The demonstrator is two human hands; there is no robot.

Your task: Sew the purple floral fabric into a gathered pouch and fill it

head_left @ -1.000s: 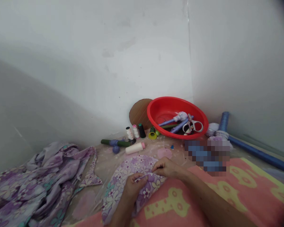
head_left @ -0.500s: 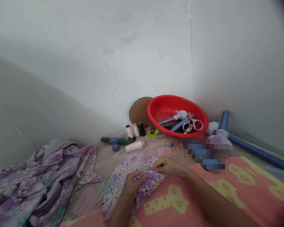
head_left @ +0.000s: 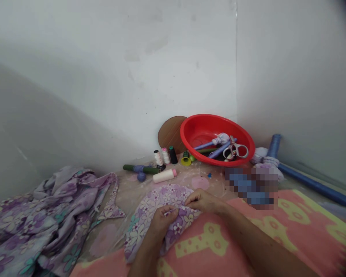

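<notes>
white wall (head_left: 103, 69): it stands behind all the things, with a corner line toward the right.
pink and yellow blanket (head_left: 202, 250): it lies in the front, under the two forearms.
floral cloth heap (head_left: 46, 223): it is crumpled at the left side, apart from the hands.
red basin (head_left: 190, 142): it leans tilted near the wall; inside are scissors (head_left: 240, 151) and blue sticks.
floral piece (head_left: 150, 211): it lies partly on the blanket, between the heap and the right hand; both hands touch it.
left hand (head_left: 163, 217): the fingers are bent and nearly closed, and thumb and fingers pinch the folded edge of the floral piece.
right hand (head_left: 200, 201): it is mostly closed, with the fingertips pinched together at the same edge, just beside the left hand; if something thin is between them, i cannot tell.
blue rod (head_left: 317, 185): it lies at the right, near the wall.
cardboard disc (head_left: 170, 132): it stands on its edge, partly behind the basin.
green rod (head_left: 129, 167): it lies flat, with blue wrapping around its middle.
white spool (head_left: 163, 176): it lies on its side, behind the floral piece.
black spool (head_left: 173, 156): it stands upright.
blue ball (head_left: 141, 177): it is just beside the green rod.
</notes>
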